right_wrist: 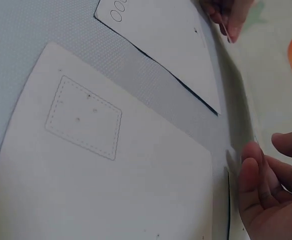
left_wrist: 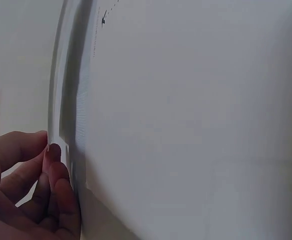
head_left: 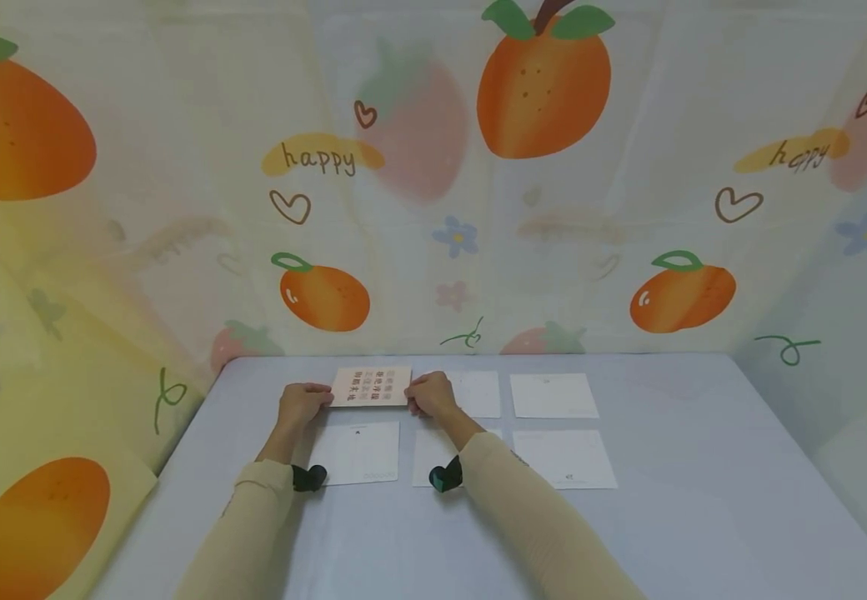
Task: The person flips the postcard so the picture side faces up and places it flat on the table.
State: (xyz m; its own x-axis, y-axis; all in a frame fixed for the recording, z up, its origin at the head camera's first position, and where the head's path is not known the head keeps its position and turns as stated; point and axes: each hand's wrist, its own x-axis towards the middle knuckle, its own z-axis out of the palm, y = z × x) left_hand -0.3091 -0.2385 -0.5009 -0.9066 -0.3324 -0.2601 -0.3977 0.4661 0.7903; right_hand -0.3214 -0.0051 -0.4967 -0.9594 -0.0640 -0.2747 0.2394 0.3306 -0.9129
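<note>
A pale postcard (head_left: 371,387) with dark and faint printed characters is held up at the back of the table, its printed face toward the head camera. My left hand (head_left: 302,404) pinches its left edge between thumb and fingers. At the opposite edge, my right hand (head_left: 433,393) grips the lower right corner. In the left wrist view the left hand (left_wrist: 30,185) has the card seen nearly edge-on. The right wrist view shows the right hand (right_wrist: 271,185) with curled fingers at the card's thin edge.
White postcards lie in two rows: one (head_left: 362,452) below the held card, one (head_left: 482,394) partly behind the right hand, one (head_left: 433,458) partly under the right forearm, and two more (head_left: 553,395) at right. A fruit-print cloth (head_left: 418,250) hangs behind the table.
</note>
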